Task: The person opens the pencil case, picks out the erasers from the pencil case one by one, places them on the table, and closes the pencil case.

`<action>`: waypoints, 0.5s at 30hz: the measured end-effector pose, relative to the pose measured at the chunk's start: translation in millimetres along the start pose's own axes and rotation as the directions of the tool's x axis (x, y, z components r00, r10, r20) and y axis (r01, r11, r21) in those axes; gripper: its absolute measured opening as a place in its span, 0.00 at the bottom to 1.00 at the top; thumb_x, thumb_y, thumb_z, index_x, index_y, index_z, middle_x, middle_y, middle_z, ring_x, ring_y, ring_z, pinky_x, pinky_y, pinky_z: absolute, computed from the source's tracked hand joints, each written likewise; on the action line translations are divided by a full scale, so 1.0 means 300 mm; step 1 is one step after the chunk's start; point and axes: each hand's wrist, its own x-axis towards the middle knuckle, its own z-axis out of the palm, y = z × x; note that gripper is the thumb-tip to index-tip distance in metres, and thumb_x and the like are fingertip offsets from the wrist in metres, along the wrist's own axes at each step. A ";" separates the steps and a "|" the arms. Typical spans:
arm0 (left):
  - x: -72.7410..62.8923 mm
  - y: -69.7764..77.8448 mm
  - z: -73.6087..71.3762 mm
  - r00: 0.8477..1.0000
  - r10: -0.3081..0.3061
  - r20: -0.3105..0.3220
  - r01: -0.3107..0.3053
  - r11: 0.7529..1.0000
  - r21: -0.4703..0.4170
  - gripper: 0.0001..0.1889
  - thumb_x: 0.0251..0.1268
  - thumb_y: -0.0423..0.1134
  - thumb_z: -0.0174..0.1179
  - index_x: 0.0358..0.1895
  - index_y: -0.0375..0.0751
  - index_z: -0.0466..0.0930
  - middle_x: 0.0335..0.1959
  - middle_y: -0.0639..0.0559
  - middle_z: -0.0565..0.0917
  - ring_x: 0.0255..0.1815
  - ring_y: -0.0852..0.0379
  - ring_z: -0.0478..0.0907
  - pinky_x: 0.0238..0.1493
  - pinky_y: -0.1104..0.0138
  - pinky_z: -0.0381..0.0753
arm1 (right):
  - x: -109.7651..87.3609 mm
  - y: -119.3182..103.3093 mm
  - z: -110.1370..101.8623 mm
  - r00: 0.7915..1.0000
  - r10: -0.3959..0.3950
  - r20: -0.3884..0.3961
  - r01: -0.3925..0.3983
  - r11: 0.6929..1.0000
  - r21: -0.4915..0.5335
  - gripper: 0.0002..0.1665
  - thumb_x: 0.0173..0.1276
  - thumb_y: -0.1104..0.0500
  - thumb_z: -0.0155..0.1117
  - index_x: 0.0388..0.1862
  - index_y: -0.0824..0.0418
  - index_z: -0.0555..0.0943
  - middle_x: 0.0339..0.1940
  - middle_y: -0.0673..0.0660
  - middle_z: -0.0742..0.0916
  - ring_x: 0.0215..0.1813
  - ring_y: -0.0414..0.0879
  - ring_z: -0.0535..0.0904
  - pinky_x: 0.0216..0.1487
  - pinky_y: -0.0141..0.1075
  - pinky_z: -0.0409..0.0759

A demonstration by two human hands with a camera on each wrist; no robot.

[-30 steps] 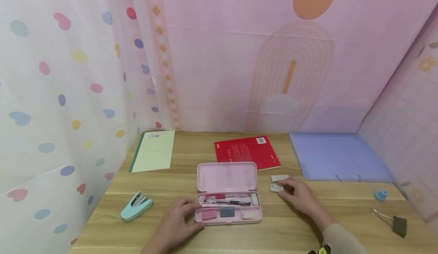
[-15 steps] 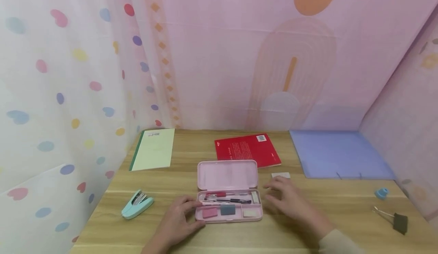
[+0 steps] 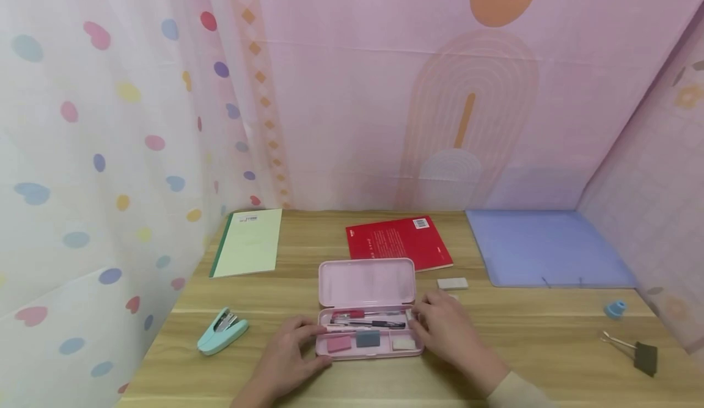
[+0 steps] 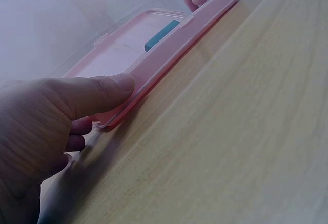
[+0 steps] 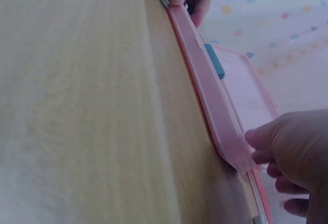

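Note:
An opened pink pencil case (image 3: 367,356) lies on the wooden table, its lid (image 3: 366,283) tipped back. My left hand (image 3: 286,353) grips its left end; in the left wrist view the thumb (image 4: 115,88) presses on the front wall. My right hand (image 3: 448,328) holds the right end, thumb at the corner and fingers bent beside it in the right wrist view. Inside lie a black pen (image 3: 379,324), a red-ended pen (image 3: 349,314), a pink eraser (image 3: 338,344), a blue-grey eraser (image 3: 368,338) and a white eraser (image 3: 404,344). Another white piece is mostly hidden by the right fingers.
Outside the case a white eraser (image 3: 453,283) lies behind my right hand. A red book (image 3: 407,240), pale green notebook (image 3: 247,243) and blue folder (image 3: 550,249) lie at the back. A mint stapler (image 3: 222,333) sits left; a blue cap-like piece (image 3: 615,309) and binder clip (image 3: 645,358) sit right.
My right hand has left the white erasers on the table and moved left to the case's right end. My left hand has stayed on the left end.

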 end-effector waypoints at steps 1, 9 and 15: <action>0.000 0.000 0.000 1.000 0.000 0.002 0.000 1.000 0.003 0.25 0.42 0.61 0.73 0.46 0.57 0.85 0.47 0.65 0.76 0.48 0.65 0.72 0.51 0.60 0.78 | 0.001 -0.005 0.002 1.000 0.010 -0.002 -0.010 1.000 -0.006 0.12 0.57 0.47 0.72 0.36 0.51 0.86 0.30 0.43 0.75 0.37 0.40 0.67 0.40 0.36 0.73; -0.001 -0.004 -0.001 1.000 -0.001 0.002 0.001 1.000 -0.001 0.26 0.43 0.64 0.70 0.46 0.57 0.85 0.46 0.66 0.76 0.47 0.66 0.71 0.50 0.60 0.78 | 0.035 -0.035 0.008 0.985 0.164 0.047 -0.167 0.984 0.063 0.11 0.54 0.45 0.74 0.25 0.50 0.85 0.25 0.45 0.75 0.34 0.43 0.68 0.36 0.38 0.70; -0.003 -0.003 -0.003 1.000 -0.014 0.021 0.014 1.000 0.013 0.29 0.44 0.70 0.65 0.47 0.58 0.84 0.47 0.65 0.76 0.47 0.65 0.71 0.50 0.59 0.78 | 0.052 -0.045 0.007 0.952 0.286 0.109 -0.300 0.943 0.147 0.10 0.52 0.49 0.76 0.29 0.52 0.88 0.24 0.47 0.75 0.31 0.43 0.68 0.29 0.36 0.67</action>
